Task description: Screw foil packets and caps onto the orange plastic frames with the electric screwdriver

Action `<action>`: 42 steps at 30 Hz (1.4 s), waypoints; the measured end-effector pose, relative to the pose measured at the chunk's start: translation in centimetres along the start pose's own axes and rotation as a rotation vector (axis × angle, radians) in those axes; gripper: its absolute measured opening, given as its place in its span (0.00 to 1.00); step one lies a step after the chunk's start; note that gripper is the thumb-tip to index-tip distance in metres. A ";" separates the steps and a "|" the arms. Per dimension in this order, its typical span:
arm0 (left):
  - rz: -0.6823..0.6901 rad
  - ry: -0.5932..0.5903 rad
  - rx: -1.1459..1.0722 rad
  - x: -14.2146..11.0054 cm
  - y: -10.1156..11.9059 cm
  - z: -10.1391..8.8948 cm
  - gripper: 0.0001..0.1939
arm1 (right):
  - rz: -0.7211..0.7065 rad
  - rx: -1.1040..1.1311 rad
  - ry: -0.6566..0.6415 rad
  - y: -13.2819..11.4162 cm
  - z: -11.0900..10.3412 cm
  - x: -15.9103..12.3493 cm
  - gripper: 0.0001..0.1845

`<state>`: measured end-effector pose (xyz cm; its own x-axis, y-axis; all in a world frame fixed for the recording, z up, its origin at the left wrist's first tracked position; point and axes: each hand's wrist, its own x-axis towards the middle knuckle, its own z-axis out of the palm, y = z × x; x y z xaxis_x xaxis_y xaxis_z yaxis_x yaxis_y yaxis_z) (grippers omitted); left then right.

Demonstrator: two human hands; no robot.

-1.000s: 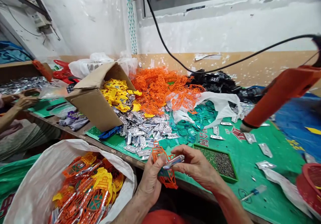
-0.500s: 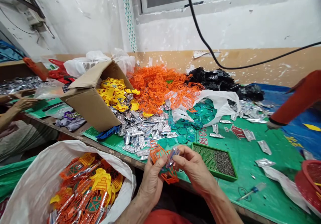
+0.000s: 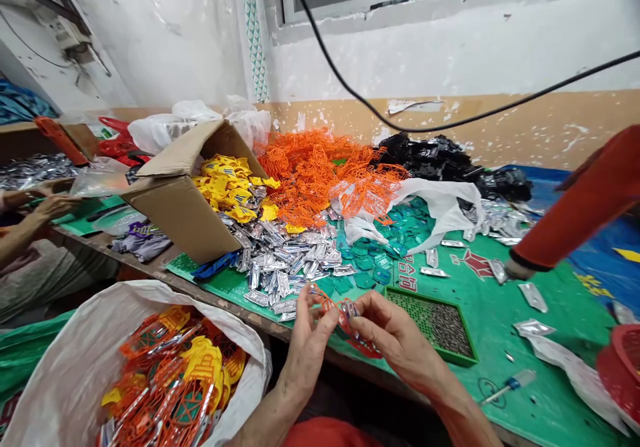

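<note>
Just in front of the table edge, my left hand [image 3: 309, 350] is closed on an orange plastic lattice frame [image 3: 367, 348], thumb and fingers pinching its left part. My right hand [image 3: 393, 337] pinches a shiny silver plastic piece [image 3: 349, 309] against that frame; its fingertips cover part of both. Beyond my hands lies a heap of silver pieces [image 3: 295, 260], with teal translucent plates [image 3: 373, 260] beside it. A green tray [image 3: 465, 353] of small dark screws stands right of my right hand.
A cardboard box [image 3: 175, 213] with yellow parts [image 3: 227, 183] lies tipped open. Orange frames [image 3: 320, 167] are piled behind. A white sack [image 3: 60, 367] of orange-and-yellow pieces stands lower left. A red-sleeved tool [image 3: 580, 200] hangs right, above a screwdriver [image 3: 510, 385]. Another person's hand [image 3: 55, 207] is far left.
The orange frame has turned and tilted in my hands, its lower end now further right. The silver piece sits closer against it. The hanging tool and black cable have swung left.
</note>
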<state>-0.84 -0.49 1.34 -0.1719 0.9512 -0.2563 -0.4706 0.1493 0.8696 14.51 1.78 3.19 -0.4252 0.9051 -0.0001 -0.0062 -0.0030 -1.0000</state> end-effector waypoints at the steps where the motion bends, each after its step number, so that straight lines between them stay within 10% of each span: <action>1: 0.098 0.033 0.133 -0.1 0.3 -0.3 0.35 | -0.020 -0.061 0.003 -0.1 -0.1 -0.2 0.15; 5: 0.330 -0.110 0.519 -0.5 2.1 -0.7 0.21 | -0.134 -0.419 -0.018 -0.9 -0.4 -1.0 0.11; 11: 0.198 -0.530 0.665 0.4 2.7 -0.8 0.18 | -0.387 -0.791 -0.047 -0.1 0.2 -0.7 0.06; 22: 0.053 -0.344 0.353 0.6 0.2 -1.2 0.12 | -0.872 -1.200 0.614 2.8 0.7 -1.6 0.08; 42: -0.040 -0.272 0.221 0.3 -0.6 -0.9 0.15 | -0.805 -1.123 0.529 3.1 -0.6 -2.3 0.12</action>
<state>-1.36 -0.49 0.38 0.0940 0.9760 -0.1963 -0.2683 0.2147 0.9391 16.04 -0.09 0.13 -0.2737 0.5504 0.7888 0.7173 0.6631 -0.2139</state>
